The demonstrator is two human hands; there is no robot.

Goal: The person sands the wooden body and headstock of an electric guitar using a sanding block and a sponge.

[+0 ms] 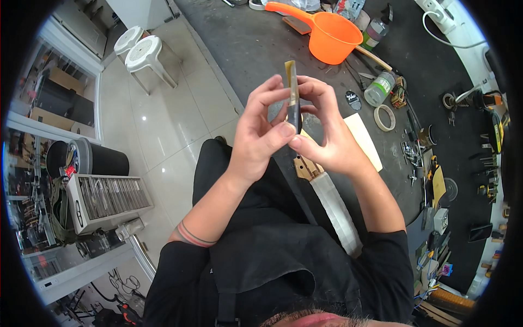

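A: what's in the hands?
B: thin strip (292,92), yellowish at top, dark lower down, held upright above the lap in front of the table (256,49) edge
A: grip?
B: left hand (261,136) pinches it from the left, thumb and fingertips pressed on the dark part; right hand (327,136) pinches from the right, fingers curled over the top half
A: under them?
B: long pale blade-shaped piece (338,210) with a wooden end, running from the table edge down across the lap
A: around?
B: cream sheet (366,139) just right of the hands, tape roll (384,117) beside it, orange scoop (327,35) farther back, clear bottle (379,87) near the tape
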